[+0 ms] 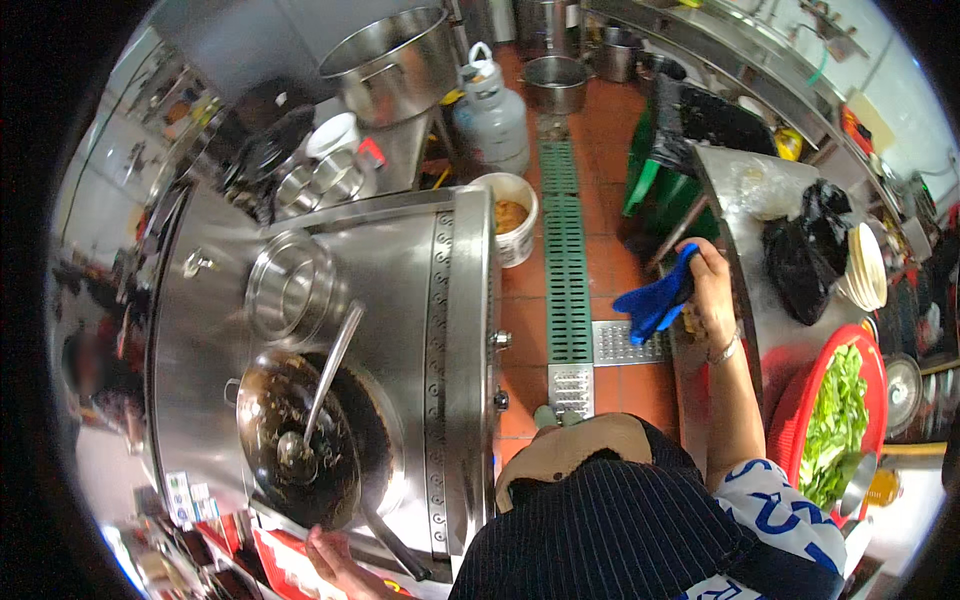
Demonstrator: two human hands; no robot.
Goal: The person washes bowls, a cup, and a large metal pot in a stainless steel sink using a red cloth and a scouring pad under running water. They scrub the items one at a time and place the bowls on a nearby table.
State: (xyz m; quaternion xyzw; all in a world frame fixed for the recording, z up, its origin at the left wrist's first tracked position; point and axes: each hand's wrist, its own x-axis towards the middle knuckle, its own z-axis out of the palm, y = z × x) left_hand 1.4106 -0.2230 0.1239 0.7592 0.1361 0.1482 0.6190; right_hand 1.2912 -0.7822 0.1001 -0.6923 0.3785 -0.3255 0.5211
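Observation:
My right hand [707, 274] is closed around a bunched blue cloth [655, 296], held out above the gap between the stove and the side table. At the lower left, my left hand [337, 562] is partly cut off by the picture's edge. Its fingertips are by the near rim of a dark wok [330, 491]; whether they grip it is unclear. The wok sits tilted over the stove's burner opening [386, 427]. A steel ladle [335, 367] rests in it, bowl down, its handle leaning over the rim. A dark handle [396, 546] lies beside the wok.
Steel bowls [289, 281] stand on the steel stove [386, 262]. A white bucket of brown food [525, 251] and a gas cylinder [499, 131] stand on the floor. Right are a green bin [679, 199], black bag [802, 259], stacked pale bowls [866, 266] and a red basket [787, 412] of leafy greens [832, 427].

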